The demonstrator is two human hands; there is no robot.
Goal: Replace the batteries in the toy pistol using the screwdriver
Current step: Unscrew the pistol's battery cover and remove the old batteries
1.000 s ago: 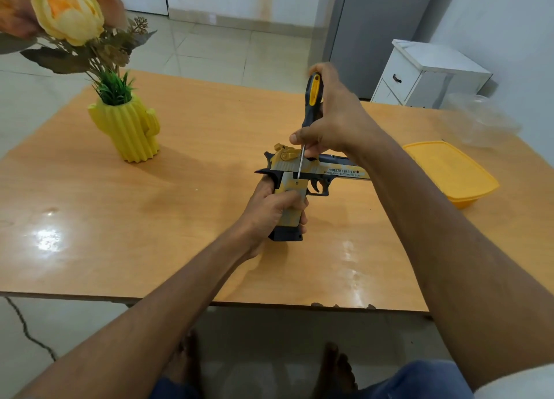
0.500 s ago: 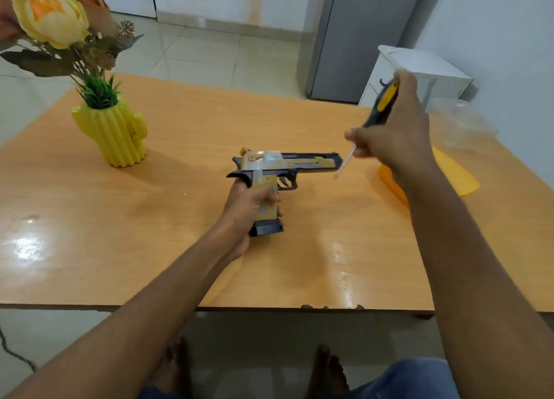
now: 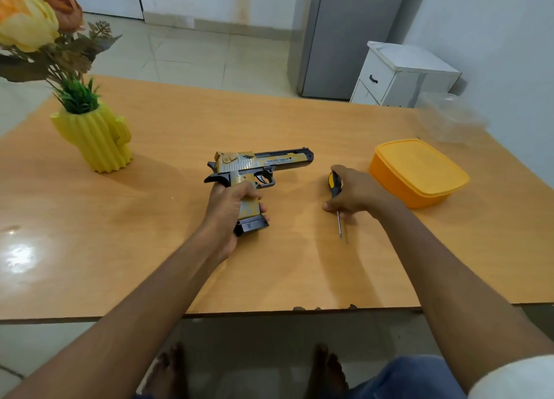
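Our left hand [image 3: 230, 206] curls tight round the grip of the toy pistol [image 3: 257, 166], barrel pointing to 3 o'clock, at the middle of the table [image 3: 90, 248]. Our right hand [image 3: 356, 193] closes over the screwdriver [image 3: 335, 200] (tip toward 6 o'clock, low on the wood). At 2 o'clock sits 1 orange container [image 3: 419, 170]; at 10 o'clock, the yellow cactus vase [image 3: 96, 140].

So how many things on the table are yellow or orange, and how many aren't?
Yellow or orange all over: 2, the cactus vase and the tub.
Partly yellow: 2, the toy pistol and the screwdriver.
No yellow: 1, the clear plastic thing.
Total: 5.
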